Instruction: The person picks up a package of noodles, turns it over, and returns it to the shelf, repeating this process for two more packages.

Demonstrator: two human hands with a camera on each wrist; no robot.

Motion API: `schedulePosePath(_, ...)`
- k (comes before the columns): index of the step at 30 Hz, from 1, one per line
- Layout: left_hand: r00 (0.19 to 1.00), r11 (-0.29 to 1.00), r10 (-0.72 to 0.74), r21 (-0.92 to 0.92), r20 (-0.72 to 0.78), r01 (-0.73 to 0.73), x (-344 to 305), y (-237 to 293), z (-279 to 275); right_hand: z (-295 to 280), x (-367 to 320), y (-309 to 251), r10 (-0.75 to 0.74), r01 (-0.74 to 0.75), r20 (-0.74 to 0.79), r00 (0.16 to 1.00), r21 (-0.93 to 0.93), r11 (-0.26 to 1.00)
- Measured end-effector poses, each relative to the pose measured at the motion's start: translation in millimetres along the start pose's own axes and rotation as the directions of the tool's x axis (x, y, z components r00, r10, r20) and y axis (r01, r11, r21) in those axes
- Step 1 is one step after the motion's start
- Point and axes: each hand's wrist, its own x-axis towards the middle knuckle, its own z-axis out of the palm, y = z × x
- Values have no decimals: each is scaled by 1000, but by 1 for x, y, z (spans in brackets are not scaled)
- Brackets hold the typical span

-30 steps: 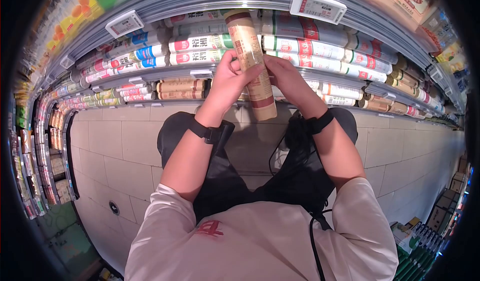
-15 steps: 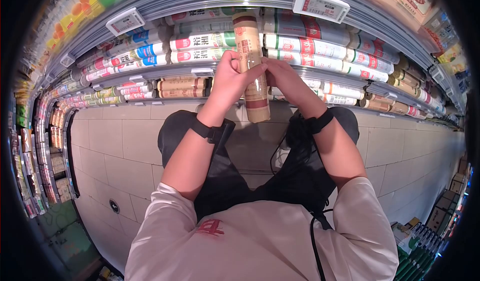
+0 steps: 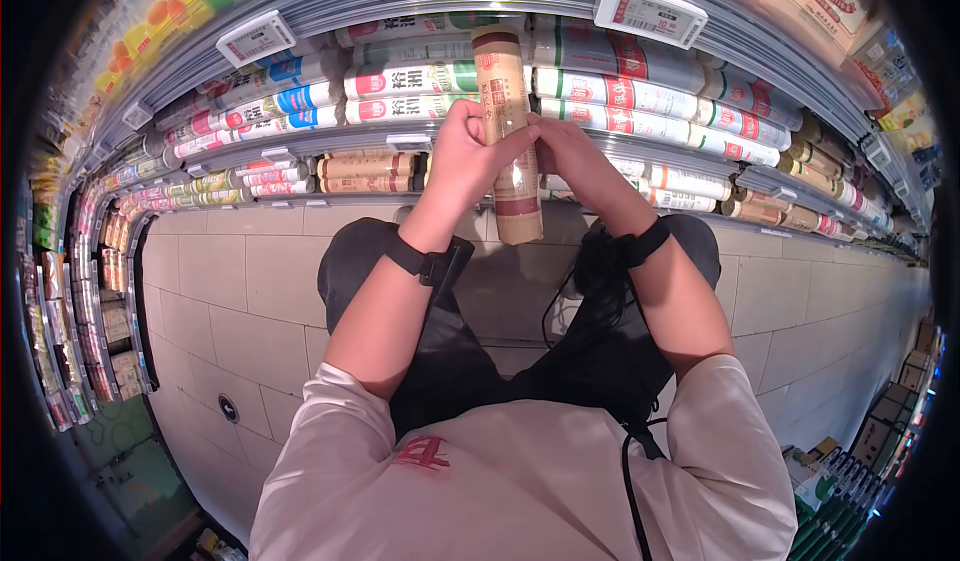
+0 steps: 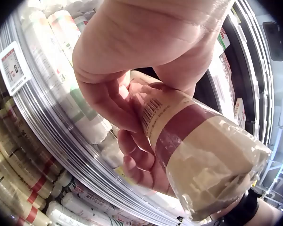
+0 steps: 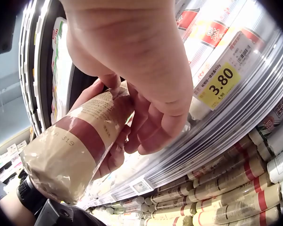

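A tan cylindrical packet with dark red bands is held between both hands in front of stocked shelving. By the left hand it is gripped at its left side, the thumb laid across its front; by the right hand it is pinched from its right side, the fingers curled. A printed barcode is shown on its wrapper in the left wrist view. Beyond the packet, white packets with green ends are stacked to its left and white packets with red labels to its right. Further left and lower, brown packets are shelved. Above and right of the packet, a white price tag is mounted; a price label marked 3.80 is seen in the right wrist view. Below the packet, pale floor tiles are partly hidden by dark trousers.
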Motion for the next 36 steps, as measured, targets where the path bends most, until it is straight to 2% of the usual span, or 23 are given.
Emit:
schedulePosePath(8,1000,998,0,66,14,-1,0,-1,-2,-3,1,1,-16,16,-4,1000,-7,1000)
schedulePosePath(13,999,1000,2,28,41,-3,-2,2,-1,1,-1,-2,-74,74,-62,995,-17,997)
schedulePosePath(19,999,997,-12,-77,43,15,-3,1,-3,-3,1,1,-122,122,-4,993,-39,992)
schedulePosePath(22,999,992,-24,-123,47,30,-2,2,-5,-1,0,1,-155,154,-37,987,-13,988)
schedulePosePath(28,999,986,8,-167,52,0,-1,-2,-7,0,-2,-3,-207,198,-27,978,-180,963)
schedulePosePath(32,998,978,-58,-198,30,63,-5,1,-6,-2,2,5,-257,253,-2,966,-178,951)
schedulePosePath(36,999,981,-48,-189,23,52,-6,2,-7,0,2,2,-271,268,16,962,-205,941)
